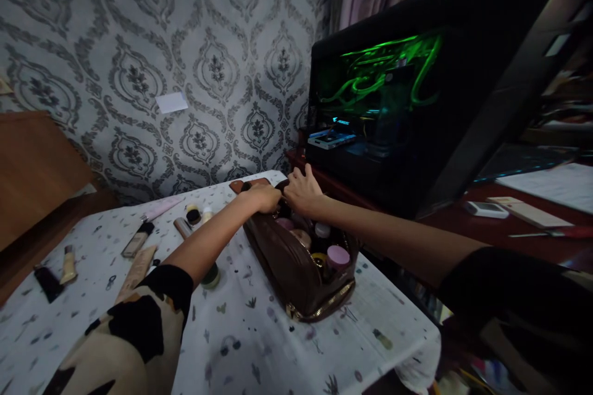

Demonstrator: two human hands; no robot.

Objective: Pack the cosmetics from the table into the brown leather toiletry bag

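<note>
A brown zippered bag lies open on a white patterned cloth, with jars and bottles inside. A pink-lidded jar shows at its near end. At the bag's far end, my left hand is closed on the rim. Beside it my right hand is at the same end, its fingers bent over the opening and partly spread; its fingertips' contact is hard to make out.
Left of the bag, several cosmetic tubes and bottles, including a foundation bottle, lie on the cloth. A computer case with green lights stands behind right. A wooden panel is at the left.
</note>
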